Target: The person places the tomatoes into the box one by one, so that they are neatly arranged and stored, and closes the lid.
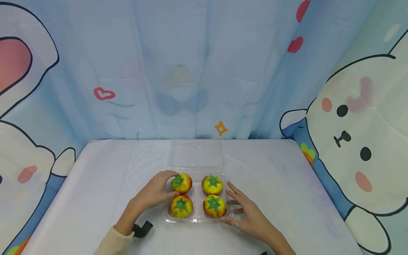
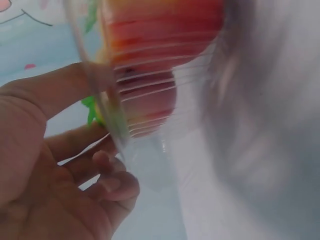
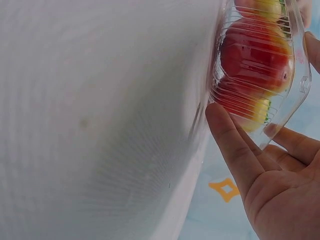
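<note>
A clear plastic clamshell box (image 1: 198,212) lies with its lid folded back, holding red-and-yellow tomatoes with green star-shaped tops. My left hand (image 1: 156,189) reaches over the box's left rim. Its thumb and fingers grip the back-left tomato (image 1: 182,183) from its left side. The front-left tomato (image 1: 181,207) sits just below that thumb. At the box's right side, my right hand (image 1: 247,214) has its fingers spread along the wall, nearest to the front-right tomato (image 1: 215,206); in the right wrist view, fingertips (image 3: 216,111) are by the box wall. Behind it is the back-right tomato (image 1: 212,185).
The transparent lid (image 1: 197,156) extends toward the back of the white-covered table (image 1: 271,184). A blue curtain (image 1: 178,71) with cartoon figures hangs behind and at both sides. Black wrist gear (image 1: 142,229) shows below the left wrist.
</note>
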Tool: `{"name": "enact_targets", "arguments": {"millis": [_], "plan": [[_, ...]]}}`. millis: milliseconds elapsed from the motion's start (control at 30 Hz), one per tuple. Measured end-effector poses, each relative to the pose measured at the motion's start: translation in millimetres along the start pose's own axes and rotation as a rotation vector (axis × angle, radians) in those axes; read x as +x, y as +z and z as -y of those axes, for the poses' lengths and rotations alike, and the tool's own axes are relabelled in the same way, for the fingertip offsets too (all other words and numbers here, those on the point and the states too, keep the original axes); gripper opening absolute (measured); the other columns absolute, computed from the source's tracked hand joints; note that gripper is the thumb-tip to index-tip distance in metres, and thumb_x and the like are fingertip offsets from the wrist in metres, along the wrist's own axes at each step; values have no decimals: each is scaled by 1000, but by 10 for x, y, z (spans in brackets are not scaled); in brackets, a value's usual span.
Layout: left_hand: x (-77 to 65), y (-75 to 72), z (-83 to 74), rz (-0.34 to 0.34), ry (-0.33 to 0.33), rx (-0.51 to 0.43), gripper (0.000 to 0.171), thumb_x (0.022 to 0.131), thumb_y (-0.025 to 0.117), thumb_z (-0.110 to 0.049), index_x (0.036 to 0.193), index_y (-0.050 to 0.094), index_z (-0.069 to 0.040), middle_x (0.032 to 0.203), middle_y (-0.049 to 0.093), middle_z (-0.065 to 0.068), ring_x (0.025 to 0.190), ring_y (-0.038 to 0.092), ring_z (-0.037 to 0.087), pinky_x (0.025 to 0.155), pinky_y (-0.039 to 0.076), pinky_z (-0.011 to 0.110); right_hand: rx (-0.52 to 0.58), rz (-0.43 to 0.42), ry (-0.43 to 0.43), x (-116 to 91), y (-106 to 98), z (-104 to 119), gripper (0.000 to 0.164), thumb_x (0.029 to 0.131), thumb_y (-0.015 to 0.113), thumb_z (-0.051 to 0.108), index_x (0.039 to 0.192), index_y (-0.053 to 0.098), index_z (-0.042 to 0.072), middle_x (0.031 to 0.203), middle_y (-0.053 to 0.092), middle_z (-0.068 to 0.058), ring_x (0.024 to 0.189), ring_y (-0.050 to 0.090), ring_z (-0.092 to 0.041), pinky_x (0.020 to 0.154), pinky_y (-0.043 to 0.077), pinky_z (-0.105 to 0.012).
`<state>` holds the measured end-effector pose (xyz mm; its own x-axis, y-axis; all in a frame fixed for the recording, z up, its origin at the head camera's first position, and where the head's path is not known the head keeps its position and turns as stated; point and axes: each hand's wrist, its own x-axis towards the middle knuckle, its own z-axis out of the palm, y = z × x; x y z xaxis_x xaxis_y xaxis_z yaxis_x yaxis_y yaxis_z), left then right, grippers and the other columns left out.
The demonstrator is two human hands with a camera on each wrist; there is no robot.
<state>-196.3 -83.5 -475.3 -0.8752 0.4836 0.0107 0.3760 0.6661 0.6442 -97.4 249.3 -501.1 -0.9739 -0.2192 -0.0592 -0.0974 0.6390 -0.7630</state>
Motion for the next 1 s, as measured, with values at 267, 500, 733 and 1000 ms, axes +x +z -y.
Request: {"name": "enact_targets", "arguments": {"millis": [267, 500, 733, 1000], "plan": [[25, -75, -18, 55, 17, 20, 55, 90, 85, -16, 139, 63, -6, 145, 65, 13, 136, 58, 34, 118, 48, 56, -2, 1, 8, 4, 7, 8, 90, 83, 90, 45, 158, 50, 16, 177, 27, -5, 125, 69, -32, 90, 65, -35], [40, -32, -99, 49, 17, 124, 56, 90, 85, -15, 140, 63, -4, 146, 64, 13, 133, 59, 31, 116, 51, 50, 0, 4, -1, 5, 1, 7, 92, 83, 90, 46, 159, 48, 15, 178, 27, -5, 125, 69, -32, 91, 65, -35], [36, -20, -156, 39, 8, 167, 49, 91, 83, -12, 137, 68, -4, 139, 65, 12, 127, 57, 31, 114, 52, 48, 1, 3, -5, 8, -4, -2, 92, 83, 89, 46, 159, 48, 15, 178, 26, -5, 125, 69, -32, 91, 65, -35], [16, 36, -70, 10, -10, 153, 51, 90, 84, -14, 137, 67, -3, 137, 65, 11, 126, 59, 30, 114, 52, 47, 3, 2, -8, 3, 6, -16, 92, 83, 90, 46, 159, 48, 16, 178, 26, -4, 125, 69, -31, 91, 65, -33]]}}
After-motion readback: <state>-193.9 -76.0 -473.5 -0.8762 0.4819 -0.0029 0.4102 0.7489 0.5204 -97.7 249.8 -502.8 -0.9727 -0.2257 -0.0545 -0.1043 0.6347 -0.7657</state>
